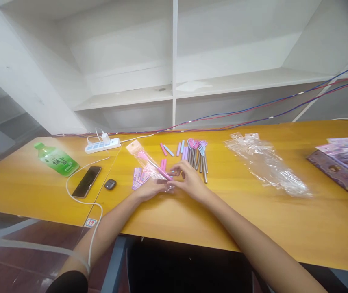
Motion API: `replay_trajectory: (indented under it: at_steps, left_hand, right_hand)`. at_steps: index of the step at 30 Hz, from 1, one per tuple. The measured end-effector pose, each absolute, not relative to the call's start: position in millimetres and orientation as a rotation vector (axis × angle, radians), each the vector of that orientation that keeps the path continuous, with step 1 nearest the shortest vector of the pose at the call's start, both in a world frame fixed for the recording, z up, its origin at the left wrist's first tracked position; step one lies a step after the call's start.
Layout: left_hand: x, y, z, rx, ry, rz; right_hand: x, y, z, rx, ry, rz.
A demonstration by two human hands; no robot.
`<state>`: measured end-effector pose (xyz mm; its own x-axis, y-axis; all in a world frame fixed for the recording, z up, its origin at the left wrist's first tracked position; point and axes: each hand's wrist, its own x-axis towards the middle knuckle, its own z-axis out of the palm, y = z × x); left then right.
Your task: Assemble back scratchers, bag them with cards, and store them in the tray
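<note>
A clear plastic bag [145, 158] with a pink hand-shaped stick in it lies slanted over the table, its lower end between my hands. My left hand [151, 188] is closed on the bag's lower end. Fingers of my right hand [189, 181] pinch the same end near the pink handle. Left of the bag are small pink and purple printed cards [137, 178]. Behind my right hand lie metal sticks [204, 165] with pink and blue hand-shaped heads [203, 147], and several pink, blue and purple tubes [178, 149].
Empty clear bags [268, 167] lie to the right, and a patterned pouch [338, 173] with filled bags at far right. At left are a green bottle [56, 158], a phone [87, 182], a black case [110, 184], a power strip [102, 145] and a white cable [84, 200].
</note>
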<state>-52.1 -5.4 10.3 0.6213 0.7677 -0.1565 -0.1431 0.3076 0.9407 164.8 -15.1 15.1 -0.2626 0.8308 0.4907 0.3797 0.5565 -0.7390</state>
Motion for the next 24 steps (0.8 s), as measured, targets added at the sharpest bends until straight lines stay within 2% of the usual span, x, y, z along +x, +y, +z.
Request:
replay_trajectory:
  at_steps: [7, 11, 24]
  left_hand:
    - [-55, 1, 15, 1.138, 0.686, 0.874]
    - [-57, 2, 17, 1.121, 0.679, 0.873]
    - [-55, 0, 28, 0.94, 0.573, 0.836]
  right_hand:
    - [167, -14, 19, -0.999, -1.838, 0.791]
    - [163, -20, 25, -0.961, -1.756, 0.859]
    - [167, -18, 23, -0.925, -1.718, 0.71]
